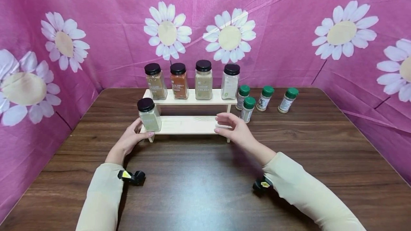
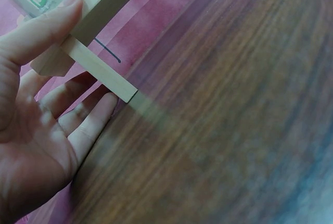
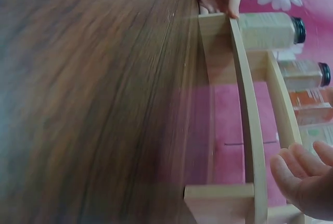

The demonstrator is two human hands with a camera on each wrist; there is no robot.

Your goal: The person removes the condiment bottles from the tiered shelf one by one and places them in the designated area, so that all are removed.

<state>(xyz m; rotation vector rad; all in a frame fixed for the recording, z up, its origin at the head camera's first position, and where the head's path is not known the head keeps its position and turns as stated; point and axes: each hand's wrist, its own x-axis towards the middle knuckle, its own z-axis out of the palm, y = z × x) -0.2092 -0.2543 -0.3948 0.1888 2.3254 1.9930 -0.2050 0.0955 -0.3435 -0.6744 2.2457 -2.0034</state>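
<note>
A two-tier pale wooden rack (image 1: 187, 126) stands on the table. My left hand (image 1: 131, 139) grips the left end of its lower tier, thumb (image 2: 49, 28) along the board and fingers beside the leg. Just above that hand, a black-lidded jar of pale green powder (image 1: 150, 119) sits upright on the lower tier. My right hand (image 1: 237, 129) hovers by the lower tier's right end, thumb and fingers apart, holding nothing. On the upper tier, left to right, stand a brown spice jar (image 1: 156, 87), a red pepper jar (image 1: 179, 87), a beige powder jar (image 1: 203, 85) and a white-filled jar (image 1: 230, 86).
Several small green-capped shakers, among them a front one (image 1: 247, 111) close behind my right hand and a far right one (image 1: 288, 101), stand on the brown wooden table (image 1: 192, 181) right of the rack. A pink flowered cloth (image 1: 276, 52) hangs around the back and sides.
</note>
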